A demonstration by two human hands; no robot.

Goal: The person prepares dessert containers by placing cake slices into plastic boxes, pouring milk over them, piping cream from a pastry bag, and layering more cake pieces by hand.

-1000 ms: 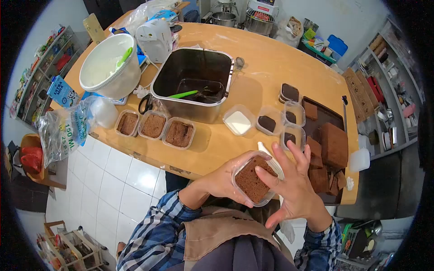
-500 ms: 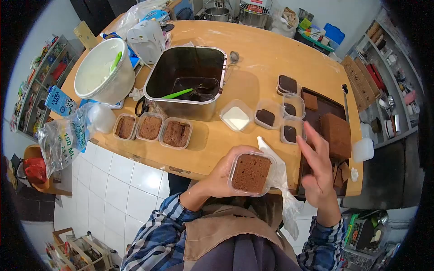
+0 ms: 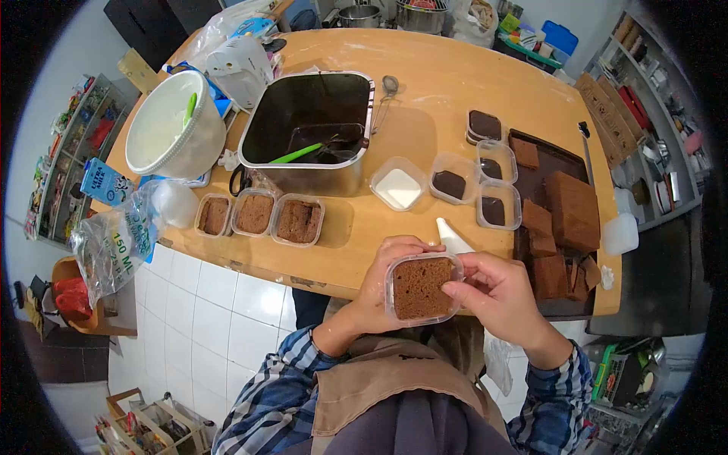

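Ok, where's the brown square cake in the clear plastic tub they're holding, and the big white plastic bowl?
Brown square cake (image 3: pixel 418 290): head view, middle of its top.
Big white plastic bowl (image 3: pixel 199 145): head view, its outer wall.

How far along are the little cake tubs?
Three tubs in a row already show brown cake. The left hand and right hand hold another tub, cake inside. Probably left: dark-filled tubs and a white-filled tub, no cake visible; cake blocks remain.

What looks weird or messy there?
In the rightmost tub of the row of three, the cake has a rough, dented top, while the held cake looks flatter. Also, the big pan has brown smears on its rim, like drips.
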